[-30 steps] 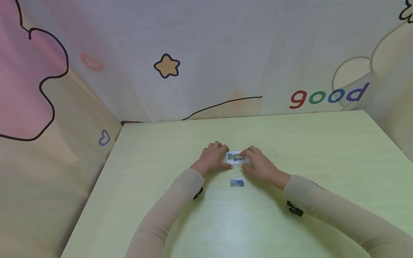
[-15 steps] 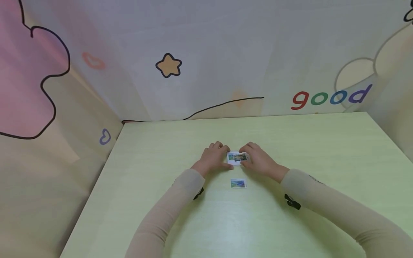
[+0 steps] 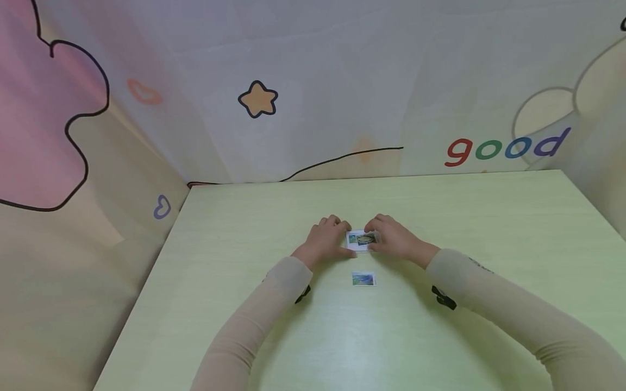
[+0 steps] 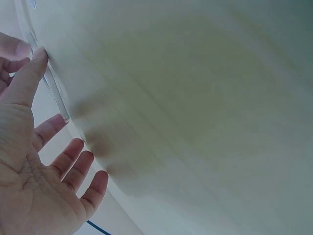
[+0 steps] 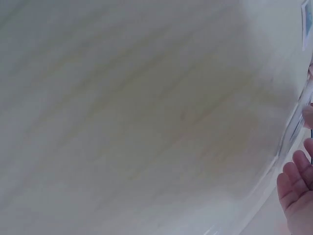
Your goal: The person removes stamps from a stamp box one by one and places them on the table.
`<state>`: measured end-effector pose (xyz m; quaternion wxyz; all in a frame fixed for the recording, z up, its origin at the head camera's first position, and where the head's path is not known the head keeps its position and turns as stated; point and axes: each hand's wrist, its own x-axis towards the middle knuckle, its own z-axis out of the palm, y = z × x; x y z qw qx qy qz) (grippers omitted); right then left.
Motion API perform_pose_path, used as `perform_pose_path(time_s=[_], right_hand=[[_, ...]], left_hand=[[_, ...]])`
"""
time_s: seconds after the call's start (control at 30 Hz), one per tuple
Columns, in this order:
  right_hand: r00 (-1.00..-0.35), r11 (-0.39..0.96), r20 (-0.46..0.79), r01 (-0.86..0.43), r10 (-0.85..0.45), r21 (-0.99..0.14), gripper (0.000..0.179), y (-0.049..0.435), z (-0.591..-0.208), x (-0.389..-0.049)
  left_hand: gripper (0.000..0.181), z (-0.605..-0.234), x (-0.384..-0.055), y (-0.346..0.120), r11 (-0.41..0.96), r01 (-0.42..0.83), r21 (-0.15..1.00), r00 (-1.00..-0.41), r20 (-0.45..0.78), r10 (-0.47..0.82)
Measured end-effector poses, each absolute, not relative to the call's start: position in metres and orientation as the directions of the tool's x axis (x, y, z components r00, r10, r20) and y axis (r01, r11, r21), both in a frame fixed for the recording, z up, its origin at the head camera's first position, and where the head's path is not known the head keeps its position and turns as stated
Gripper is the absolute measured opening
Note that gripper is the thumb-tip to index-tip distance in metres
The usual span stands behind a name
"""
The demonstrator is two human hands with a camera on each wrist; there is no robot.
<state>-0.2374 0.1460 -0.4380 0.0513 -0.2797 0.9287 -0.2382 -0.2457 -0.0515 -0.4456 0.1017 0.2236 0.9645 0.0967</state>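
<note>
In the head view, our right thumb has drawn up onto the near edge of the white card (image 3: 356, 247), where a second ago it lay just below it; our left hand (image 3: 324, 241) has hardly shifted, and the small picture card (image 3: 364, 279) lies where it did. We see the white card around the middle of the table (image 3: 313, 336), its long axis running left to right, one end towards each hand. Our left thumb and forefinger hold its left end, moderately spread; our right hand (image 3: 393, 239) has thumb and forefinger curved round its right end. Both hands cover those ends. The small picture card lies nearer us, also lengthwise left to right, between the sleeves.

In the left wrist view, the white card shows edge-on by our left thumb and forefinger, the other fingers loosely bent.

In the right wrist view, we see our right fingers, cut off by the frame, near a glossy strip (image 5: 292, 125) we cannot identify.
</note>
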Motion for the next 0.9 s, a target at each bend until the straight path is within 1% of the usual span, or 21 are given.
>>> perform_pose_path(time_s=[0.23,0.6,0.9], right_hand=[[-0.819,0.724,0.033,-0.525,-0.573,-0.447,0.036,0.147,-0.438,-0.242],[-0.820,0.747,-0.063,-0.483,-0.569,-0.458,0.036,0.144,-0.433,-0.250],[-0.814,0.744,-0.078,-0.482,-0.576,-0.463,0.035,0.145,-0.434,-0.255]], left_hand=[[0.065,-0.446,-0.246,-0.052,0.886,0.402,0.230,-0.884,-0.156,0.442],[0.066,-0.449,-0.248,-0.052,0.881,0.411,0.235,-0.879,-0.153,0.451],[0.066,-0.451,-0.249,-0.052,0.877,0.416,0.239,-0.878,-0.146,0.456]])
